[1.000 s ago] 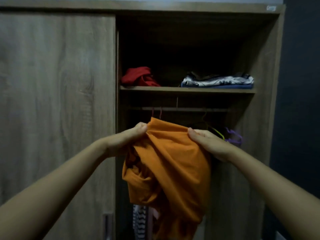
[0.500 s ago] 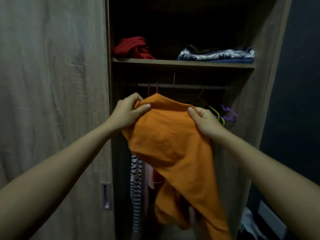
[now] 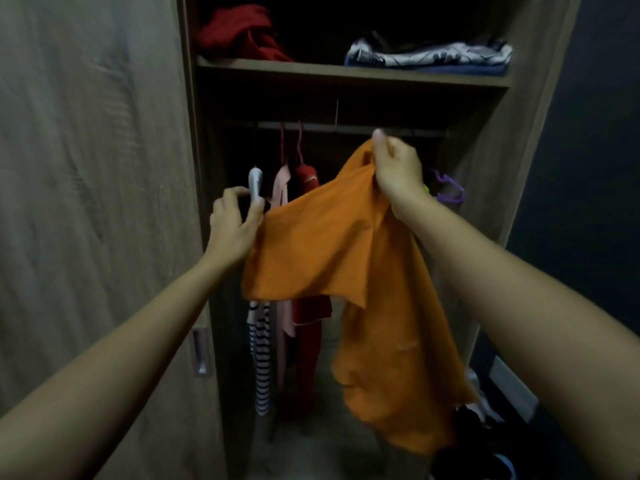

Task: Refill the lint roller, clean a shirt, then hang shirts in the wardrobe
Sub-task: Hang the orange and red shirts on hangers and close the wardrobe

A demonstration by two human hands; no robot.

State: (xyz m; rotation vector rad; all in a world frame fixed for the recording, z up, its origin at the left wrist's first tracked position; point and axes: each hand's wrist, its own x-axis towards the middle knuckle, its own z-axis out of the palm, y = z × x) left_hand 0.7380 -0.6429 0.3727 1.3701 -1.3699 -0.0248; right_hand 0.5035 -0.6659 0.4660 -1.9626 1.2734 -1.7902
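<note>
I hold an orange shirt [image 3: 346,258] spread in front of the open wardrobe. My right hand [image 3: 394,171] grips its top edge, raised just below the hanging rail [image 3: 346,128]. Lower and to the left, my left hand [image 3: 233,223] pinches the shirt's other edge, and its thumb rests by the white tip of a hanger [image 3: 255,183]. The rest of the shirt hangs down under my right forearm. No lint roller is in view.
A striped shirt [image 3: 261,358], a pink garment [image 3: 282,188] and a red garment [image 3: 306,341] hang at the rail's left. Purple hangers [image 3: 450,188] hang at the right. The shelf [image 3: 311,69] carries red clothes [image 3: 239,32] and folded patterned cloth [image 3: 429,55]. A closed sliding door [image 3: 93,168] stands left.
My view has dropped and moved closer to the wardrobe. My right hand has lifted the shirt toward the rail, while my left hand has moved down and left, spreading the bunched shirt.
</note>
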